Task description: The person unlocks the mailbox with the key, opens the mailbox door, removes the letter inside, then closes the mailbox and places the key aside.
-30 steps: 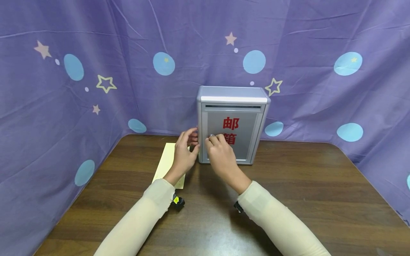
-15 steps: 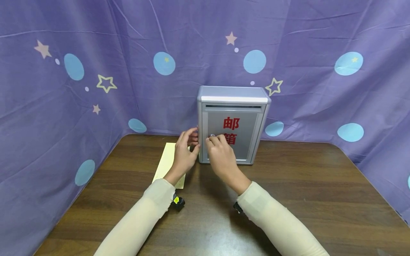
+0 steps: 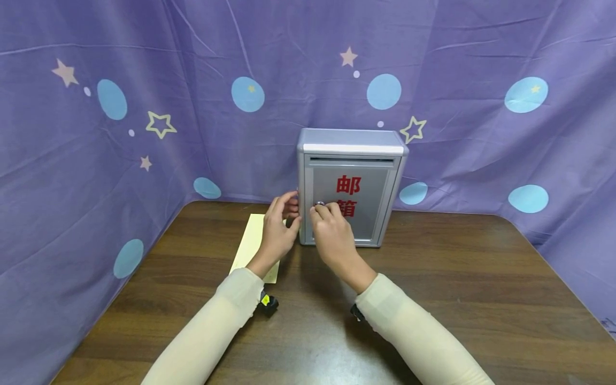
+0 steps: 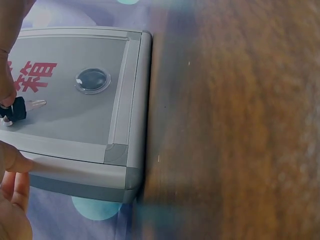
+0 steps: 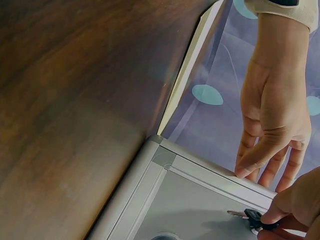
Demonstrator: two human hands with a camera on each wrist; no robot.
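Note:
A grey metal mailbox [image 3: 370,203] with red characters stands upright at the back of the table. My right hand [image 3: 334,235] is at the left side of its front door, pinching a black-headed key [image 5: 254,219] at the lock. A second key [image 4: 36,104] hangs beside it with its metal blade showing. The lock itself is mostly hidden by the fingers. My left hand [image 3: 278,230] rests against the mailbox's left side, thumb at the front edge and fingers loosely bent along the side wall. The door is closed against the frame.
A pale yellow paper [image 3: 247,243] lies on the brown wooden table [image 3: 457,278], left of the mailbox and partly under my left forearm. A purple patterned curtain [image 3: 289,48] hangs close behind the mailbox. A round clear window [image 4: 92,81] sits low on the door.
Both hands keep their places at the mailbox and key. The head view has shifted very slightly.

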